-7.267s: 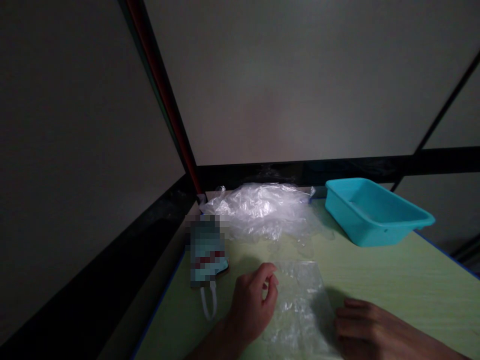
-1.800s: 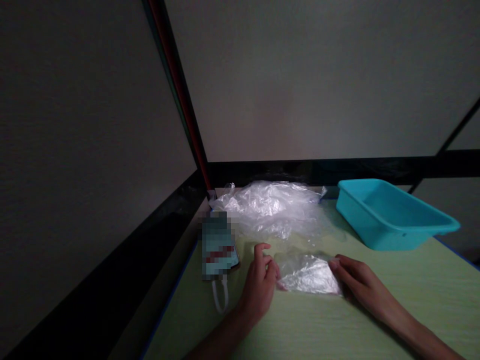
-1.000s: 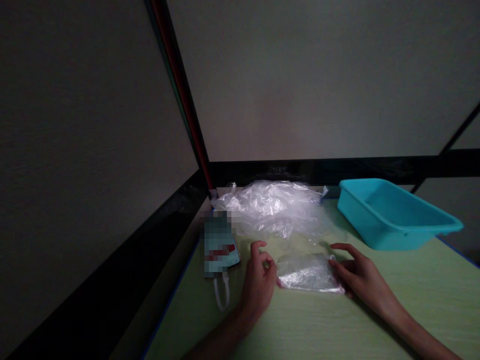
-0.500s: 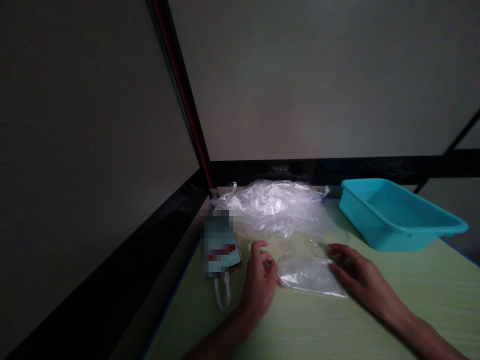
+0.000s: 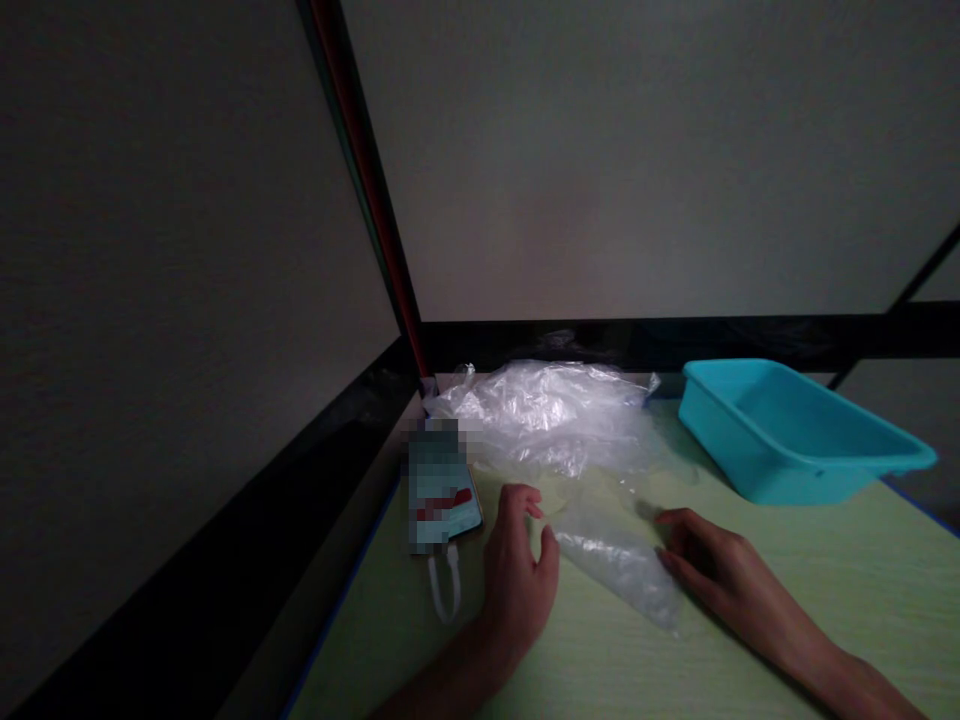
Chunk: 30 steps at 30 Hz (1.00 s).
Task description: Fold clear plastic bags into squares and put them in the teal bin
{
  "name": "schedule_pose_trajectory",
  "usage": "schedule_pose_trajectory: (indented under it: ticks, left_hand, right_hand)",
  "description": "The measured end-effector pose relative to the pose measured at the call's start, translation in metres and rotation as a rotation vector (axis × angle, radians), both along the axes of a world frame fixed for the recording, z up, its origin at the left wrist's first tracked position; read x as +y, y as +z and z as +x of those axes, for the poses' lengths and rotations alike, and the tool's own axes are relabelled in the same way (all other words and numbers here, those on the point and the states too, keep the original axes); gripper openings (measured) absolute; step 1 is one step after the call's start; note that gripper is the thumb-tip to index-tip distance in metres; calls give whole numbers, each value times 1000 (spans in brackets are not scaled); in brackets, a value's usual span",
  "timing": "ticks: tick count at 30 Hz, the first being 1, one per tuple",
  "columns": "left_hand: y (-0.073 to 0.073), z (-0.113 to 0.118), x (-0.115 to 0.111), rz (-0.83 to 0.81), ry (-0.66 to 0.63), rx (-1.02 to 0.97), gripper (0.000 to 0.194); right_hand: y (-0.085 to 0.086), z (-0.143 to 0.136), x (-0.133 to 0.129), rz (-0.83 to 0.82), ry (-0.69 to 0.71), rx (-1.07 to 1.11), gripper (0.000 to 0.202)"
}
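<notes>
A clear plastic bag (image 5: 619, 570) lies slantwise on the light green table between my hands, its surface creased and shiny. My left hand (image 5: 521, 570) is at the bag's left end, thumb and bent fingers apart, with nothing visible between them. On the other side, my right hand (image 5: 716, 565) rests with its thumb at the bag's right edge and its index finger stretched above it, a gap between the two. The remaining fingers of the right hand are partly hidden underneath. Behind the bag spreads a crumpled heap of clear plastic bags (image 5: 547, 405).
At the right back stands a turquoise plastic basin (image 5: 750, 450). A phone (image 5: 442, 490) with a blurred screen lies left of my left hand, a white cable (image 5: 445, 595) looping from it. Wall panels (image 5: 645, 170) border the table (image 5: 600, 670) at the back and left.
The small bag has turned, its right end swinging toward me. My left thumb has lifted away from its corner, and my right fingers have shifted slightly nearer to me.
</notes>
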State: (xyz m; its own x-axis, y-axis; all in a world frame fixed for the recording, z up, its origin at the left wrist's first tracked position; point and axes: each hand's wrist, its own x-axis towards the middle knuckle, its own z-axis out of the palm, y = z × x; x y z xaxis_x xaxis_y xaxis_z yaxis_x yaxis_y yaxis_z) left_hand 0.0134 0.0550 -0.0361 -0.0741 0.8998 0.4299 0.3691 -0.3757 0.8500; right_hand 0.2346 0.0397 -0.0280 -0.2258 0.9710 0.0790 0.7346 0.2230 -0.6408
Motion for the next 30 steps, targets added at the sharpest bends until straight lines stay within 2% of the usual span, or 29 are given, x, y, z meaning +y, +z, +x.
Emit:
schedule_pose_trajectory:
  ticks: [3, 6, 15, 20, 22, 24, 26, 30]
  left_hand:
    - [2, 0, -5, 83, -65, 132, 33]
    - [3, 0, -9, 143, -149, 216, 31]
    - [10, -2, -14, 223, -363, 325, 24]
    - [23, 0, -29, 336, -605, 525, 18]
    - [28, 3, -35, 310, -704, 623, 24]
    - [31, 7, -37, 295, -802, 718, 38]
    - [29, 10, -37, 302, -858, 807, 45]
    - [17, 14, -35, 308, -855, 928, 44]
  right_hand:
    - [0, -3, -4, -30, 24, -12, 20]
    - [-1, -8, -7, -45, 37, -15, 22]
    - [-1, -16, -21, -109, 45, 94, 26]
    - [2, -12, -18, -110, -19, 254, 25]
    - [1, -10, -15, -93, -40, 283, 22]
    - [-1, -8, -14, -80, -48, 287, 21]
    - [-3, -7, -13, -58, -50, 276, 20]
    - [-6, -6, -13, -17, -50, 264, 20]
